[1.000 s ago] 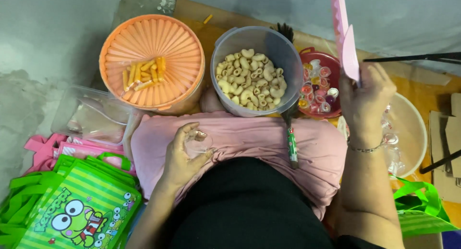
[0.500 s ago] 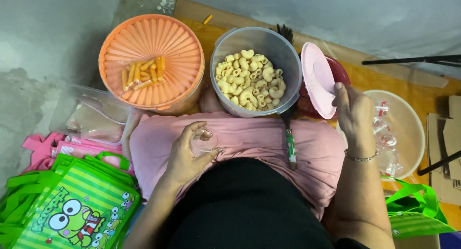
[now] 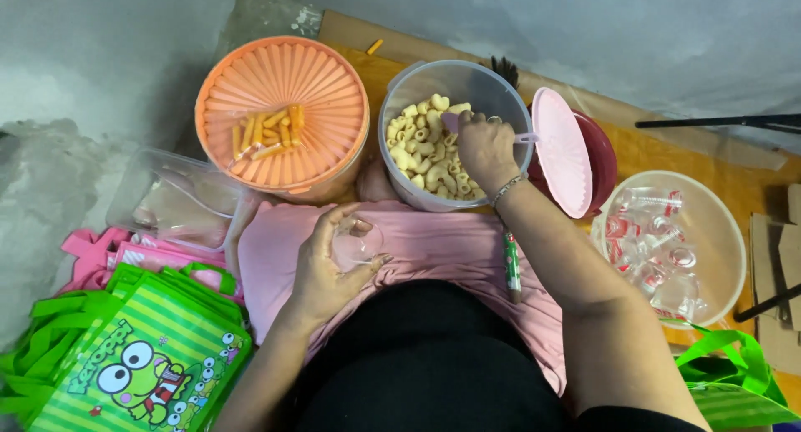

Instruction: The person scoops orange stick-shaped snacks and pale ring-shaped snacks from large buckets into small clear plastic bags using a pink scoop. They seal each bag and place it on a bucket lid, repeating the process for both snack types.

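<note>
Now, green striped frog-print bags [image 3: 125, 365] stacked lower left, pink packs [image 3: 100, 253] beside. Orange ribbed lid [image 3: 284, 107] carries yellow sticks. Your right hand [image 3: 484, 148] clenched on pink scoop [image 3: 455, 119] inside clear tub of pale curled snacks [image 3: 421, 161]. Your left hand [image 3: 325, 273] grasps small clear cup [image 3: 355, 244] on lap.

My left hand [image 3: 321, 269] cups a small clear plastic cup [image 3: 357, 242], smooth and glossy, over the soft matt pink cloth [image 3: 434, 244] on my lap. My right hand [image 3: 486, 148] grips a thin lilac plastic scoop [image 3: 455, 121] in the translucent round plastic tub [image 3: 417, 77] of dry, matt shell crackers [image 3: 417, 153]. The ribbed orange plastic lid [image 3: 321, 107] looks satin; the floor is rough grey concrete [image 3: 100, 73].
</note>
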